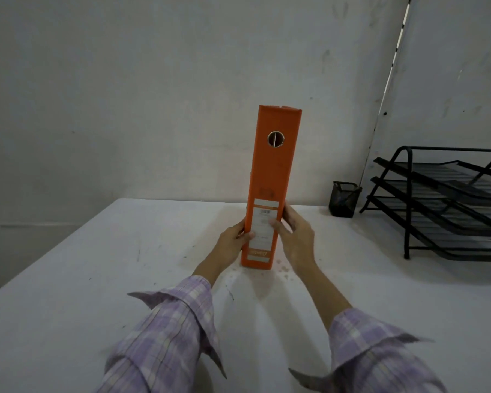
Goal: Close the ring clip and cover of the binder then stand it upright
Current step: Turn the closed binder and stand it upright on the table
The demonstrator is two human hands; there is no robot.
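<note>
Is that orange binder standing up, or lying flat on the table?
Upright. The orange binder stands on its bottom edge on the white table, spine toward the camera, left hand and right hand holding its sides.

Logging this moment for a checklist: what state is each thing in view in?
binder: closed, upright on the table, spine toward the camera
left hand: gripping the binder's lower left side
right hand: gripping its lower right side
pen cup: upright
tray rack: upright

black mesh pen cup [344, 199] | black tiered tray rack [448, 202] beside it | both on white table [68, 279]
</note>
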